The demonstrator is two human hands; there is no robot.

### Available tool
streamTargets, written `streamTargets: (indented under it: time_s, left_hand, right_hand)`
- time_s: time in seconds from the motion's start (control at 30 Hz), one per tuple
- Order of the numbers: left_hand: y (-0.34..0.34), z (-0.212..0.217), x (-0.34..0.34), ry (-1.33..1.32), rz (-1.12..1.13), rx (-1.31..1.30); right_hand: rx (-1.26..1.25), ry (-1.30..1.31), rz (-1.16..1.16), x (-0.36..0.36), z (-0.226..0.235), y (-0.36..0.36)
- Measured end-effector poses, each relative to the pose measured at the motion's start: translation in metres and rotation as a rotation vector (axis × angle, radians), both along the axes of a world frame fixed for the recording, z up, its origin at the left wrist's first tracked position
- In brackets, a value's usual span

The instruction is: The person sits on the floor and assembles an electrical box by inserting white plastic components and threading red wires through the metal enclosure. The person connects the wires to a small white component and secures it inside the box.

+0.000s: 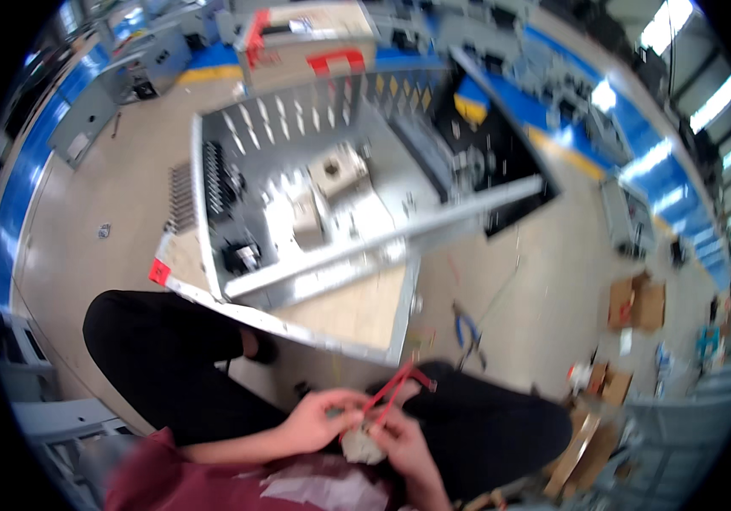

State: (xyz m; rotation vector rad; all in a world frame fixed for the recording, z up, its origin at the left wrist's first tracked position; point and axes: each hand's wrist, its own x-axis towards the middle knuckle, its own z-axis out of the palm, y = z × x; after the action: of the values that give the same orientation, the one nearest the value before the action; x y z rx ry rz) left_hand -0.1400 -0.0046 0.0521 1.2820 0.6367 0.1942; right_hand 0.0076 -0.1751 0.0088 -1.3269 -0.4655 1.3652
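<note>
Low in the picture, close to my body, both hands work together. My left hand point(321, 421) is closed, pinching the lower end of some red wires point(392, 389). From the other side my right hand point(403, 439) has its fingers closed on the same wires. A loop of the wires rises above the fingers, over my right knee. A small greenish spot shows by the left fingertips, too small to name. Between and just below the hands is a whitish lump point(362, 448); whether either hand grips it I cannot tell.
Ahead stands an open metal cabinet box point(314, 289) with slotted walls and beige blocks point(338, 170) inside, on a wooden board point(348, 311). Blue-handled pliers point(467, 330) lie on the floor to its right. Cardboard boxes point(638, 302) stand at far right; a taped carton point(310, 55) is behind.
</note>
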Motion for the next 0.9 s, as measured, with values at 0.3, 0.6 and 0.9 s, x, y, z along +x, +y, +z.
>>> streamTargets:
  time_s: [0.3, 0.6, 0.9]
  left_hand:
    - [0.000, -0.012, 0.004, 0.050, 0.183, -0.280]
    - [-0.003, -0.009, 0.012, -0.007, 0.203, -0.034]
    - [-0.001, 0.001, 0.009, 0.146, 0.201, 0.154]
  right_hand:
    - [-0.062, -0.060, 0.138, -0.009, -0.010, -0.001]
    - [-0.081, -0.094, 0.192, -0.006, -0.005, 0.000]
    - [-0.020, -0.115, 0.210, -0.011, -0.002, -0.003]
